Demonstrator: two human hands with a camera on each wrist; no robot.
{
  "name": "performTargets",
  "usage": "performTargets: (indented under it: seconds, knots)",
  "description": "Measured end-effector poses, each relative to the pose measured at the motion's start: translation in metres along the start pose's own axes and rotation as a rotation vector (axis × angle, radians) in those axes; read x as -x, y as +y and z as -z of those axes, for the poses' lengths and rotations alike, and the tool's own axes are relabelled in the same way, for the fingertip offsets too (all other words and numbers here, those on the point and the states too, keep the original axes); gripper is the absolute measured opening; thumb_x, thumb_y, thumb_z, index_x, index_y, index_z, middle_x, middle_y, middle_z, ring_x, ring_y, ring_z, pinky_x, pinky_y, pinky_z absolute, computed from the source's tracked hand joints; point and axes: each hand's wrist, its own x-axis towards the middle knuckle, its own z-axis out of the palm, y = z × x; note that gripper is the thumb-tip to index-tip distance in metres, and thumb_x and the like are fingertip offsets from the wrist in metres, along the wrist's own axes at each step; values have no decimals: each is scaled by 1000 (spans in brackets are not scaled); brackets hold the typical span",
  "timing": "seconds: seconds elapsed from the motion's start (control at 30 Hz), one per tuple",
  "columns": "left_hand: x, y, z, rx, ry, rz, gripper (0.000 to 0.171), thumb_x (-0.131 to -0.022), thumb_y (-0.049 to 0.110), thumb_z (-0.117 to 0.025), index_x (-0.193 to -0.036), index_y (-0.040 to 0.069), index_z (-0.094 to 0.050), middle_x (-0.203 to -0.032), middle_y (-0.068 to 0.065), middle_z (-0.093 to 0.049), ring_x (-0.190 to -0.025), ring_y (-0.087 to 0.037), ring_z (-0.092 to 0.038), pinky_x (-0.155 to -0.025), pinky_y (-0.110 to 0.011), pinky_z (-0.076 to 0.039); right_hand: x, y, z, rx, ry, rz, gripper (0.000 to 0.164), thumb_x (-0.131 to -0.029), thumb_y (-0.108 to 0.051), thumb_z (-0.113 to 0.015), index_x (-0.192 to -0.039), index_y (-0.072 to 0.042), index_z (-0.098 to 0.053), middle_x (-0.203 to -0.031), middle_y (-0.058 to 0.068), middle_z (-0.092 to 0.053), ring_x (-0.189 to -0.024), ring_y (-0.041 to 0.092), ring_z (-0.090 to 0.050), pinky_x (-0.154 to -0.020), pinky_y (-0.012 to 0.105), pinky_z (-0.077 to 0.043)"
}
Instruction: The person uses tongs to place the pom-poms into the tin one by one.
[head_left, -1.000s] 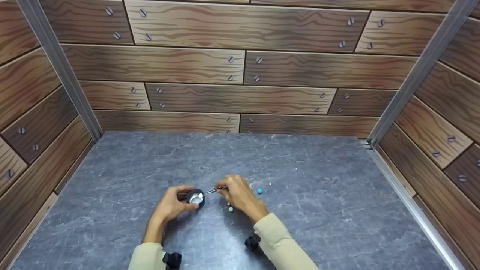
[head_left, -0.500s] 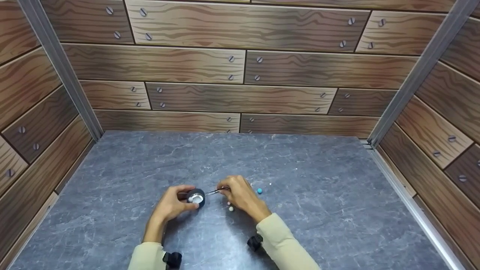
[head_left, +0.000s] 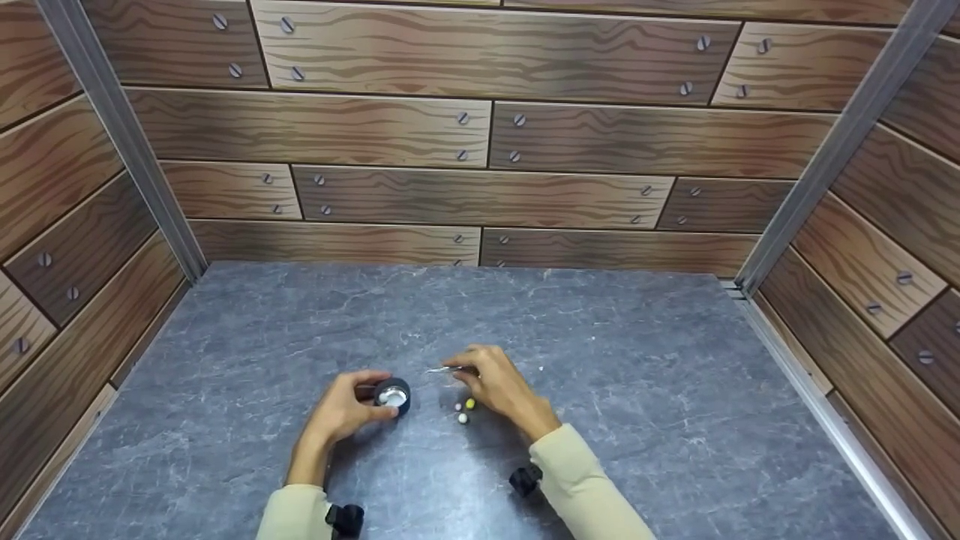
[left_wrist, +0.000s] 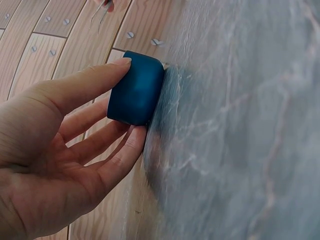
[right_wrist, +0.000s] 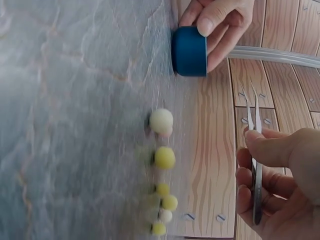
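My left hand [head_left: 346, 409] holds a small dark blue metal cup [left_wrist: 137, 90] on the table, thumb on one side and fingers on the other. Its shiny silver inside faces up toward the head camera. Right of the cup, my right hand [head_left: 495, 382] grips a pair of steel tweezers [right_wrist: 256, 170] above the tabletop. The tweezers' tips stand apart with nothing between them. Between the hands lie a white ball [head_left: 463, 418], a yellow ball [head_left: 470, 403] and a small pink ball [head_left: 458, 406]. The right wrist view shows several more small balls [right_wrist: 170, 202] in a line.
The grey marbled table [head_left: 637, 360] is bounded by wood-patterned walls [head_left: 480, 135] at the back and sides. Metal rails [head_left: 810, 382] run along the corners and right edge. A tiny white speck [head_left: 541, 368] lies beyond the right hand.
The tweezers held a white ball at the cup's mouth; now they are empty. My right hand has moved up and right, uncovering the yellow ball and hiding a blue one. The left hand stays put.
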Motion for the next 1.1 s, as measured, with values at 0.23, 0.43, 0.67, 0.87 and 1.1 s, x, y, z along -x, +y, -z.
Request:
performTargets:
  seconds: [0.23,0.43,0.67,0.87,1.1]
  knots:
    - [2,0,0,-6,4,-3,60,-78,2,-87,-133,-5,-65,-126,-25,-70,-116,-36,-69,-96,-43,-57,4,5,10,23,-21,-12,17,-87,4,-75,-102,-1,-79,-99,13,-78,-92,27,-75,-83,37,-62]
    - [1,0,0,-3,3,2,60,-78,2,-87,-133,-6,-64,-125,-24,-71,-115,-35,-69,-94,-40,-58,11,14,20,-7,-49,-39,18,-89,7,-70,-105,0,-77,-103,15,-79,-95,29,-76,-86,40,-62]
    - [3,1,0,1,-8,-11,61,-78,2,-87,-133,-7,-63,-123,-26,-71,-114,-36,-69,-92,-35,-57,21,28,30,-34,-32,-57,16,-93,-3,-72,-108,1,-78,-105,15,-80,-95,29,-76,-85,42,-62]
    - [3,1,1,6,-13,-20,61,-78,2,-87,-133,-8,-63,-123,-27,-71,-113,-37,-69,-89,-33,-57,30,42,39,-20,-15,-65,16,-91,-10,-76,-103,0,-79,-101,15,-80,-91,30,-77,-84,42,-62]
    - [1,0,0,-21,6,-7,59,-78,4,-88,-132,-4,-66,-124,-23,-71,-115,-36,-69,-95,-43,-58,42,58,52,30,18,-113,16,-88,-11,-79,-103,-4,-81,-100,14,-80,-90,29,-76,-82,42,-62]
